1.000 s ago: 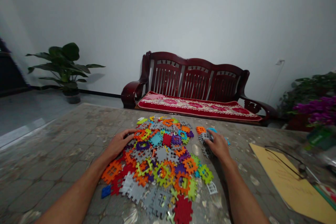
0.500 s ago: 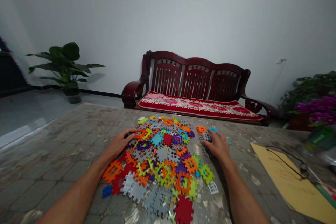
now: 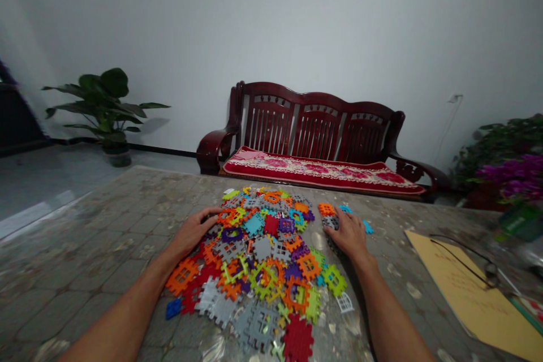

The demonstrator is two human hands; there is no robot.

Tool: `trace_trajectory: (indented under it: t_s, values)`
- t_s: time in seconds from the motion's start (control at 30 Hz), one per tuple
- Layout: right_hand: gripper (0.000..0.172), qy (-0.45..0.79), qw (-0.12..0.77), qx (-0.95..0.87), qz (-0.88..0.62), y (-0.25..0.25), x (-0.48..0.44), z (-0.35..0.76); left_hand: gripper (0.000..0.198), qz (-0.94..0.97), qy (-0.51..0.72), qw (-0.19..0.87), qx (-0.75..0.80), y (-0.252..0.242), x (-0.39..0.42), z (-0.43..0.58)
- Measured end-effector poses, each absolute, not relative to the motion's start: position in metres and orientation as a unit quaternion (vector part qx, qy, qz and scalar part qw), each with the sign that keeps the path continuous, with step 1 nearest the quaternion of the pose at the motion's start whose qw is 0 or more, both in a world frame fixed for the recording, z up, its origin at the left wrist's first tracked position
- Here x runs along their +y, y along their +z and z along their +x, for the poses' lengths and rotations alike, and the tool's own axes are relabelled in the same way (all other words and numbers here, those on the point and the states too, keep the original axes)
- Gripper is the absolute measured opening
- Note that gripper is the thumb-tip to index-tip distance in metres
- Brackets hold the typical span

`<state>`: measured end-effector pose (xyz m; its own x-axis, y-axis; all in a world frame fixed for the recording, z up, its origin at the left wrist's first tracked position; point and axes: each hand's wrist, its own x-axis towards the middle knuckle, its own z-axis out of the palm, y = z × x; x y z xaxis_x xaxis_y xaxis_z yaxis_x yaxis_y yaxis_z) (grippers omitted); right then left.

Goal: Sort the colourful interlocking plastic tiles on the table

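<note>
A wide heap of interlocking plastic building pieces, among them a red panel (image 3: pixel 271 226) and an orange window frame (image 3: pixel 183 275), lies on the table. At the heap's left edge rests my left hand (image 3: pixel 195 233), fingers loosely stretched onto the pieces and holding none of them. Right of the heap, my right hand (image 3: pixel 350 233) has its thumb and fingers around a grey building piece (image 3: pixel 331 222). An orange piece (image 3: pixel 326 209) touches that grey one on the far side. Light-blue pieces (image 3: pixel 367 227) lie beside my right fingers. My palm partly hides the grey parts below.
The patterned table (image 3: pixel 127 220) reaches toward a dark red wooden bench (image 3: pixel 320 124). On the right are a yellow envelope (image 3: pixel 466 294), eyeglasses (image 3: pixel 490 274) and purple flowers (image 3: pixel 515 175). A white window piece (image 3: pixel 344 302) and a blue block (image 3: pixel 173 309) lie at the heap's edges.
My right hand has shifted slightly left and nearer, uncovering more of the light-blue pieces behind and beside it. My left hand has stayed in place.
</note>
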<state>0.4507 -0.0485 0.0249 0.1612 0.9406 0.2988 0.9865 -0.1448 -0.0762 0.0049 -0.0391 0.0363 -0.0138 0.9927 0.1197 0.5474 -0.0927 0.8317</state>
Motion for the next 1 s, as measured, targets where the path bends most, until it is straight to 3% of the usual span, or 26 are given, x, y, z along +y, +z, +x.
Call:
trace_trajectory:
  t_s: [0.27, 1.0]
  values:
    - [0.073, -0.120, 0.109, -0.635, -0.756, 0.035, -0.057, 0.446, 0.051, 0.627, 0.387, 0.315, 0.598, 0.032, -0.037, 0.003]
    - [0.056, -0.121, 0.074, -0.612, -0.778, 0.049, -0.066, 0.437, 0.051, 0.627, 0.385, 0.318, 0.598, 0.032, -0.037, 0.002]
